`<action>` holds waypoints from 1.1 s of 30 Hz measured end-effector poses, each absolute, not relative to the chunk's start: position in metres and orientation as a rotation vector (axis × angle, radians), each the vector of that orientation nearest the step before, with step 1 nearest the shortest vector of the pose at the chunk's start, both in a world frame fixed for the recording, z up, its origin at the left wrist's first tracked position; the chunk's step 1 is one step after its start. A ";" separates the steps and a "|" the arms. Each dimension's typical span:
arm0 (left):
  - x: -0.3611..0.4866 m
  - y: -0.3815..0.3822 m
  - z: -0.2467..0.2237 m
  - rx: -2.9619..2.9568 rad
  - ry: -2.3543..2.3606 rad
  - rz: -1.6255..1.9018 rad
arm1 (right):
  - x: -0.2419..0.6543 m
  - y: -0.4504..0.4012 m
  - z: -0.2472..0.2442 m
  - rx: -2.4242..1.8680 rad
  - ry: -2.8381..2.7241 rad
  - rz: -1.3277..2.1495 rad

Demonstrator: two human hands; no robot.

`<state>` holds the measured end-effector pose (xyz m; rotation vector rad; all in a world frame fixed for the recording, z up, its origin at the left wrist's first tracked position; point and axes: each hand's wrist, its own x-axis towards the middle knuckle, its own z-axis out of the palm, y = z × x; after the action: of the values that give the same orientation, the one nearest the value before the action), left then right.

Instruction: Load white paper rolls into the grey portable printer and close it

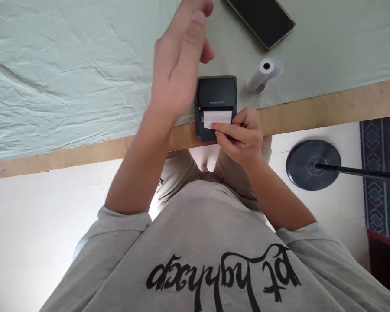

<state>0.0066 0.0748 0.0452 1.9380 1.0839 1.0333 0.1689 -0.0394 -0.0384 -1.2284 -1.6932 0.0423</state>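
Note:
A small dark grey receipt printer (216,91) lies at the table's front edge, with a strip of white paper (217,118) out of its slot. My right hand (243,134) is at the printer's lower right; its index fingertip rests on the paper's end, with the thumb close below and the other fingers curled. Raised above the table, left of the printer, is my left hand (178,65). It holds nothing that I can see, its thumb stretched out and apart from the fingers, which are partly hidden and cut by the top edge.
Right of the printer stands a white paper roll (259,77) with a loose end. A dark phone (261,19) lies farther back on the pale green cloth (68,78). Wood (312,108) shows along the table's front edge. On the floor at right is a round black stand base (302,164).

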 end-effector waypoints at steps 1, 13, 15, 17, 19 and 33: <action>0.011 0.075 0.048 1.981 1.073 0.996 | 0.169 -0.040 -0.039 -1.206 -1.684 0.065; 0.078 0.089 0.061 2.442 1.402 -0.060 | 0.172 -0.040 -0.035 -1.216 -1.723 0.095; 0.078 0.087 0.058 2.473 1.367 -0.101 | 0.171 -0.039 -0.034 -1.184 -1.708 0.088; 0.077 0.086 0.056 2.498 1.350 -0.110 | 0.170 -0.039 -0.033 -1.160 -1.700 0.078; 0.077 0.084 0.056 2.511 1.348 -0.112 | 0.170 -0.038 -0.033 -1.156 -1.700 0.069; 0.077 0.082 0.058 2.512 1.331 -0.152 | 0.177 -0.039 -0.025 -1.163 -1.710 0.253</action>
<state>0.0775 0.0818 0.0579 2.5116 1.3310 -0.1517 0.1774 -0.0390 -0.0251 -1.1632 -1.7096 0.2530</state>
